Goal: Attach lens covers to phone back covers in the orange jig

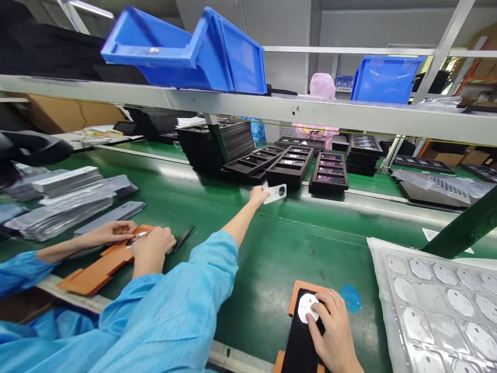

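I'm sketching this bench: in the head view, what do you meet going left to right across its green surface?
Orange holder at left, black tweezers, the person's left hand, the white panel it holds, the white disc touched by the right hand, round blue patch, clear plastic tray.

Disc point(306, 309) partly behind right hand point(337, 331)

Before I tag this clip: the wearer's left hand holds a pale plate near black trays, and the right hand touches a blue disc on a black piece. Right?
Not quite: the disc the right hand touches is white, not blue, as the head view shows. The rest stands.
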